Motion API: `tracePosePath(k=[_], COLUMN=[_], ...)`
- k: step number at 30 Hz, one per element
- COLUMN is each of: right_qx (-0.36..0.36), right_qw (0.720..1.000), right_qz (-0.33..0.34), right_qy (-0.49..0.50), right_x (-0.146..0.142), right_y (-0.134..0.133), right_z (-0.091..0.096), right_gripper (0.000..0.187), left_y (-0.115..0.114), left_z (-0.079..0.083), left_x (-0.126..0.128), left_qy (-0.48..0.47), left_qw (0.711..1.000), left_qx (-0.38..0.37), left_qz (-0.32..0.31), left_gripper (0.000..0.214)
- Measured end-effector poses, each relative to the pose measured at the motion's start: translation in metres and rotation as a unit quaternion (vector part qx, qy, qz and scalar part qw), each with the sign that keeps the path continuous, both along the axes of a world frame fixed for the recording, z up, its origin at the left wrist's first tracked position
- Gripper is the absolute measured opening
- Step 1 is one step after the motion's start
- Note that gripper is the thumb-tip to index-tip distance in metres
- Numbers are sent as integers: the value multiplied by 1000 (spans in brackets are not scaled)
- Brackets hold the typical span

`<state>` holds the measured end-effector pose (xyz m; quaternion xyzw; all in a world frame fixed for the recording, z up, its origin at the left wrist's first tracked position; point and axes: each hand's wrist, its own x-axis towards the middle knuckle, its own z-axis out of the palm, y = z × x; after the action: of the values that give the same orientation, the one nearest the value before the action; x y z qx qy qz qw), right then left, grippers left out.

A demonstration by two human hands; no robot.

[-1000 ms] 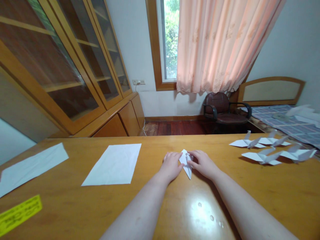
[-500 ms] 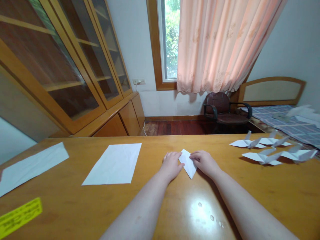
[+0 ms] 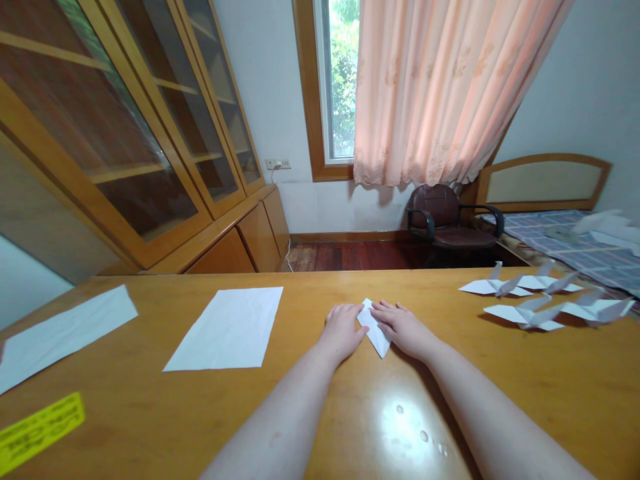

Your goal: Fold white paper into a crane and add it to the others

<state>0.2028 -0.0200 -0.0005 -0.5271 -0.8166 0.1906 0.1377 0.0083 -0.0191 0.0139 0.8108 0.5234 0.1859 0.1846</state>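
A small folded white paper piece (image 3: pixel 375 330), kite-shaped with its point toward me, lies flat on the wooden table (image 3: pixel 350 413) at the centre. My left hand (image 3: pixel 343 329) rests knuckles-up against its left edge, fingertips touching the paper. My right hand (image 3: pixel 400 325) lies flat over the paper's right half, fingers spread and pressing it down. Neither hand lifts the paper off the table.
A flat white sheet (image 3: pixel 227 328) lies to the left, another sheet (image 3: pixel 60 337) at the far left, and a yellow label (image 3: pixel 35 430) near the front left corner. Several folded paper cranes (image 3: pixel 530 300) stand at the right. A chair (image 3: pixel 443 220) and a bed (image 3: pixel 575 240) stand behind the table.
The raised flap of the folded paper has been laid flat. My right hand has slid left over the paper's right half. My left hand has hardly moved.
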Motion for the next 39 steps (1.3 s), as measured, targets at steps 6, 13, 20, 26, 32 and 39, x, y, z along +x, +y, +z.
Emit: tracePosePath(k=[6,13,20,26,32,39], right_qx=[-13,-21,-27,-26,-25,-19], right_qw=[1000,1000,999,1000,1000,1000], right_qz=[-4,-6,-11,-12,-12,-13], right_qy=[-16,-20,-15,-10,-7,-6], right_x=[0,0,0,0,0,0], right_y=[1,1,0,0,0,0], right_z=[-3,0,1,1,0,1], right_gripper=[46,48,49,49,49,48], left_y=[0,2,5,7,3,1], left_z=[-1,-1,-5,-7,-5,-5], left_x=[0,-1,-3,-3,-3,-3], left_qy=[-22,-75,-78,-21,31,60], left_qw=[1000,997,995,999,999,997], left_qx=[10,24,28,9,6,-12], left_qz=[-1,23,49,42,-13,-37], left_gripper=[43,35,29,29,38,45])
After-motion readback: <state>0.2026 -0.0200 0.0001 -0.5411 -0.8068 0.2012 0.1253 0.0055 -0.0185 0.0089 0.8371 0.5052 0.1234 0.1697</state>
